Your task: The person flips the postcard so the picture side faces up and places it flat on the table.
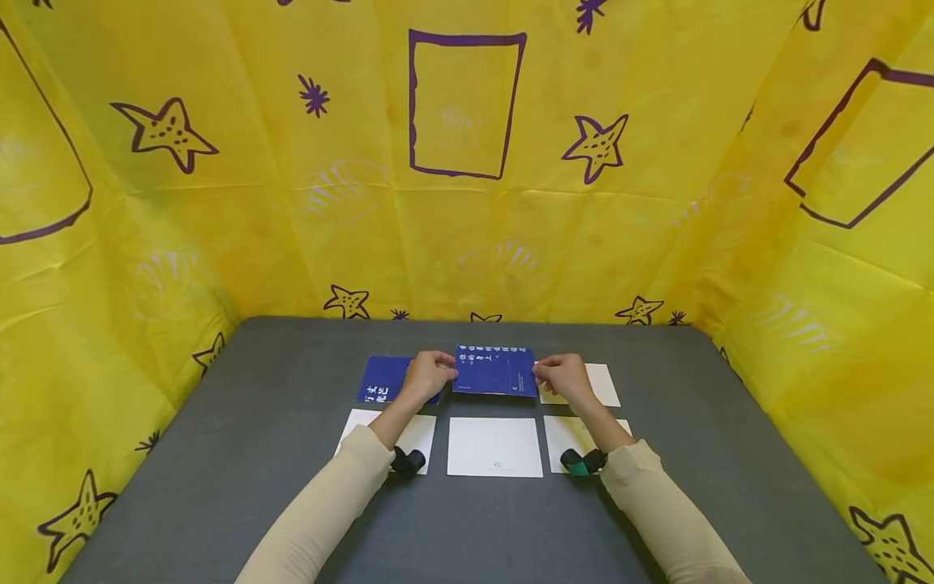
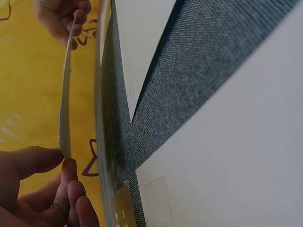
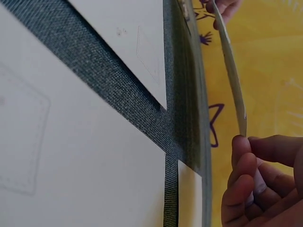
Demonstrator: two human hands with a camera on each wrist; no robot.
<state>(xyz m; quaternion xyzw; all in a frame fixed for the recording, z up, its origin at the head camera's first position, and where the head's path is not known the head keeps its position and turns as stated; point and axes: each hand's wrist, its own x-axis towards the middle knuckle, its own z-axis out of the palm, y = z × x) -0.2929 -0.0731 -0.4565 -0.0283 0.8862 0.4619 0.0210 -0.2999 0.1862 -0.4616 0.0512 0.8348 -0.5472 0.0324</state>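
Observation:
A blue postcard (image 1: 494,377) with white lettering is held above the dark table by both hands. My left hand (image 1: 429,375) pinches its left edge between thumb and fingertips; in the left wrist view the postcard (image 2: 65,104) appears nearly edge-on. At the opposite edge my right hand (image 1: 566,376) pinches it likewise, as the right wrist view confirms with thumb and index finger of that hand (image 3: 267,175) meeting on the edge. Another blue postcard (image 1: 385,373) lies partly hidden behind the left hand. A white card (image 1: 602,384) lies partly behind the right hand.
Three white cards lie in the nearer row: a left card (image 1: 420,438) under the left forearm, a middle card (image 1: 496,444) and a right card (image 1: 558,434) under the right forearm. Yellow patterned cloth (image 1: 467,227) surrounds the back and sides of the grey table (image 1: 219,487).

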